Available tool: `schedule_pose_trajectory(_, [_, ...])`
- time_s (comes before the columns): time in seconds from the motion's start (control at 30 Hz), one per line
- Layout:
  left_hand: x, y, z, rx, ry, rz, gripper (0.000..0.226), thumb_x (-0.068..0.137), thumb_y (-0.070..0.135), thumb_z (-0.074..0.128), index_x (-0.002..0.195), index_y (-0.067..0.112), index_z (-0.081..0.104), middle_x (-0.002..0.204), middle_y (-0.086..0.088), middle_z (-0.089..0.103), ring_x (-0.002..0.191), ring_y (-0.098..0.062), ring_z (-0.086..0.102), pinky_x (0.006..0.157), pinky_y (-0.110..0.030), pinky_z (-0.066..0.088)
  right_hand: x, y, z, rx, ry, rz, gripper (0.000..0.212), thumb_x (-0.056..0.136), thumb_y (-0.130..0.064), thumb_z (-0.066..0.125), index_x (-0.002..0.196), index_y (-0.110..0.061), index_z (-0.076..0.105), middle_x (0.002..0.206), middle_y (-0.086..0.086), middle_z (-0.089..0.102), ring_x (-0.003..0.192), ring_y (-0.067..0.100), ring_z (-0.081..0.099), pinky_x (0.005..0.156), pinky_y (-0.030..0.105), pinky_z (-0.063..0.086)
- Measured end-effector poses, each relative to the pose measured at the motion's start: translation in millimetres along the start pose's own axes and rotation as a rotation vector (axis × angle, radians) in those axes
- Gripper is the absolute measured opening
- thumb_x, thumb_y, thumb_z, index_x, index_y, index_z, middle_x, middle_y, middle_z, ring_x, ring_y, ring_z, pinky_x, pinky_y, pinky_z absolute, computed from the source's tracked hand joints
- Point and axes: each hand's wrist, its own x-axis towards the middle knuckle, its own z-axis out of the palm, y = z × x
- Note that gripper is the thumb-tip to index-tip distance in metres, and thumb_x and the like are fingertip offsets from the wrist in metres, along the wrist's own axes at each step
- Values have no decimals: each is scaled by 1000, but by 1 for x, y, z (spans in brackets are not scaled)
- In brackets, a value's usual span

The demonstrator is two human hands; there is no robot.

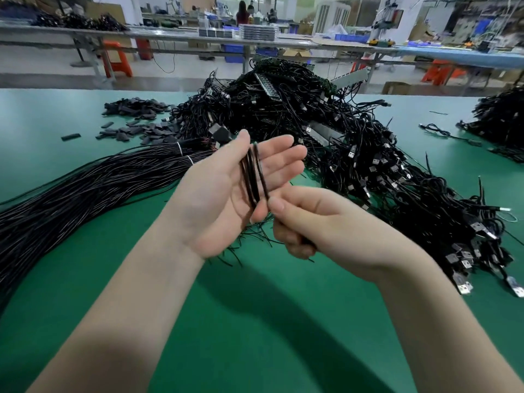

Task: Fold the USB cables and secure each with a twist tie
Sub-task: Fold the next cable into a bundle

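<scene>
Above the green table (255,321), my left hand (224,191) is held palm up. A black USB cable (253,177) is wound in several loops across its fingers. The cable's black plug (219,134) sticks out behind the thumb, which seems to pin it there. My right hand (306,222) sits just right of the left, fingers curled. Its thumb and forefinger pinch the cable's free run at the bottom of the loops. Thin black twist ties (249,239) lie scattered on the table under both hands.
A big heap of loose black USB cables (354,154) fills the table beyond and right of my hands. A tied bundle of long black strands (85,188) lies at left, small black sleeves (136,114) behind it. Another cable pile (499,117) sits far right.
</scene>
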Motion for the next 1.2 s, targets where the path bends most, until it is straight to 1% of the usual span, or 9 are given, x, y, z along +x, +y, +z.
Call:
schedule_pose_trajectory(0.13, [-6, 1, 6, 3, 29, 55, 35, 104, 33, 36, 87, 17, 63, 61, 11, 59, 57, -8, 62, 63, -27, 48, 1, 4, -6, -110, -5, 93, 34, 102, -28, 44, 76, -22, 65, 55, -9, 41, 51, 13, 34, 55, 29, 31])
schedule_pose_trajectory(0.2, [-6, 1, 8, -11, 28, 83, 32, 104, 32, 38, 82, 19, 55, 55, 12, 44, 50, -6, 49, 66, -23, 52, -1, 5, -11, -211, 7, 137, 34, 101, -31, 45, 76, -20, 66, 55, -5, 46, 54, 18, 38, 59, 38, 33])
schedule_pose_trajectory(0.3, [-4, -2, 7, 39, 7, 85, 34, 105, 36, 36, 77, 21, 50, 55, 12, 42, 51, -6, 49, 64, -23, 51, -3, 2, -12, -285, 51, 121, 20, 94, -40, 52, 97, -24, 64, 76, -4, 68, 66, 16, 62, 67, 37, 50])
schedule_pose_trajectory(0.4, [-2, -8, 5, 141, -11, 105, 36, 104, 39, 32, 76, 23, 48, 61, 10, 55, 62, -10, 61, 53, -26, 42, 0, 3, -6, -145, 92, 85, 44, 81, -47, 59, 111, -16, 58, 91, -8, 70, 83, 13, 71, 79, 35, 56])
schedule_pose_trajectory(0.57, [-1, -17, 6, 189, -40, 96, 33, 101, 40, 34, 78, 22, 47, 69, 6, 67, 70, -11, 69, 47, -23, 39, 11, 8, 11, -150, 242, -16, 27, 94, -23, 60, 106, 0, 55, 97, 21, 65, 70, 15, 62, 70, 30, 56])
schedule_pose_trajectory(0.8, [0, -9, -12, 314, -38, -67, 33, 102, 33, 40, 78, 15, 54, 76, -3, 65, 72, -13, 64, 61, -24, 54, 17, 19, 16, -324, 267, 82, 28, 95, -33, 55, 100, -5, 51, 81, 3, 60, 71, 19, 66, 78, 47, 55])
schedule_pose_trajectory(0.93, [1, -8, -20, 616, 128, -81, 44, 100, 38, 47, 65, 25, 70, 81, 4, 72, 73, -7, 64, 63, -20, 55, 20, 25, 21, -585, 321, 113, 26, 98, -40, 46, 93, -14, 44, 81, 0, 56, 74, 22, 59, 64, 37, 47])
schedule_pose_trajectory(1.1, [6, -12, -26, 971, 321, -12, 38, 96, 46, 52, 87, 17, 74, 82, 2, 76, 68, -4, 70, 58, -22, 57, 26, 38, 20, -772, 321, 176, 29, 103, -31, 30, 76, -19, 32, 69, -2, 42, 57, 14, 37, 49, 28, 24])
schedule_pose_trajectory(1.2, [0, -1, -42, 1393, 451, 291, 34, 92, 45, 59, 118, 25, 66, 104, 12, 71, 88, 0, 66, 75, -14, 48, 27, 46, 5, -507, 277, 283, 28, 103, -25, 30, 85, -11, 46, 65, -3, 39, 51, 13, 32, 46, 27, 25])
